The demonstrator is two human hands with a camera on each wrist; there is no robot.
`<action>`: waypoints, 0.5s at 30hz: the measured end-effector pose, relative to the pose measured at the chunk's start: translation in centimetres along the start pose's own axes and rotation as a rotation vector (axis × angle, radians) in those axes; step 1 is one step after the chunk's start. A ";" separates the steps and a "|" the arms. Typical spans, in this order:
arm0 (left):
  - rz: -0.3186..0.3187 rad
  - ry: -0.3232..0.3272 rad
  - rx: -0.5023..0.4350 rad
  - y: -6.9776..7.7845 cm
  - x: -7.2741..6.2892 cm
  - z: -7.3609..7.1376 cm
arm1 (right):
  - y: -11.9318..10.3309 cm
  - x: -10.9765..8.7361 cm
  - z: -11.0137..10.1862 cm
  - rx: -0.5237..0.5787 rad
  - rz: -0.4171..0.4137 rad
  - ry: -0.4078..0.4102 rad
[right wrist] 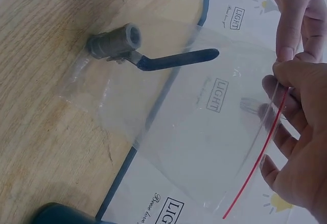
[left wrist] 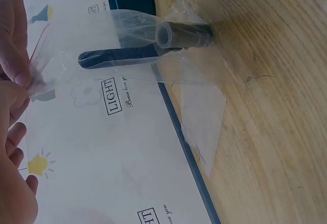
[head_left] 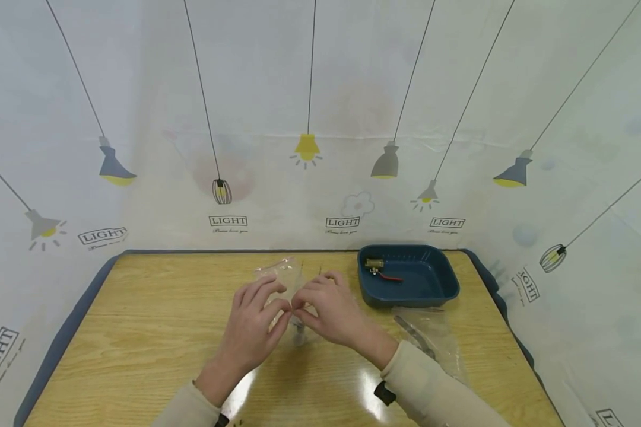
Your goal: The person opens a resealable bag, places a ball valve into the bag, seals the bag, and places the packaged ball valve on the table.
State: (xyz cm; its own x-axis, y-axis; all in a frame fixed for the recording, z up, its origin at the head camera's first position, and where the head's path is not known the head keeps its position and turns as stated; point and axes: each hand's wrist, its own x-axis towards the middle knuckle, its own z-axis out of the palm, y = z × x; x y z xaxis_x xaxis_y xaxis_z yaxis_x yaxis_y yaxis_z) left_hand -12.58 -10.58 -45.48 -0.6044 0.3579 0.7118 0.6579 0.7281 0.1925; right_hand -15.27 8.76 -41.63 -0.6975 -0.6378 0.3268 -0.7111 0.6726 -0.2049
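A clear zip bag [right wrist: 204, 132] with a red line along its mouth hangs between my two hands. Inside it, at the bottom, is a metal ball valve [right wrist: 115, 42] with a dark blue lever [right wrist: 179, 60]. At the bag's top edge, the thumb and index finger of my left hand [head_left: 251, 326] pinch the plastic. My right hand [head_left: 328, 308] pinches the same edge right beside it, the fingertips of both hands meeting. In the head view the hands partly hide the bag and valve.
A blue basin [head_left: 411, 296] at the back right holds a brass valve [head_left: 374, 263] with a red lever. In front of it lies another clear bag [head_left: 448, 335] with a long grey item, partly under my right forearm. A flat clear bag [head_left: 283, 270] lies beyond my hands.
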 end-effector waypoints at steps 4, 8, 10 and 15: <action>0.001 -0.004 0.004 0.1 0.0 0.0 | 0.1 -0.1 0.0 -0.001 0.012 0.002; 0.003 -0.008 0.004 0.1 0.0 0.1 | 0.2 -0.2 -0.1 0.003 0.037 -0.017; 0.004 -0.006 0.003 0.1 0.0 0.1 | 0.3 -0.2 -0.1 0.010 0.048 -0.027; 0.003 -0.008 0.010 0.1 0.0 0.1 | 0.5 -0.4 -0.2 0.017 0.053 -0.031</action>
State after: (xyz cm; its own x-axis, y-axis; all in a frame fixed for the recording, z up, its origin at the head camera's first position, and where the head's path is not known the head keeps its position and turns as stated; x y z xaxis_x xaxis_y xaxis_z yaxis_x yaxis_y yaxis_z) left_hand -12.52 -10.46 -45.56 -0.6058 0.3647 0.7071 0.6551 0.7330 0.1832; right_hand -15.32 9.44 -41.70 -0.7361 -0.6131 0.2869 -0.6746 0.6991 -0.2371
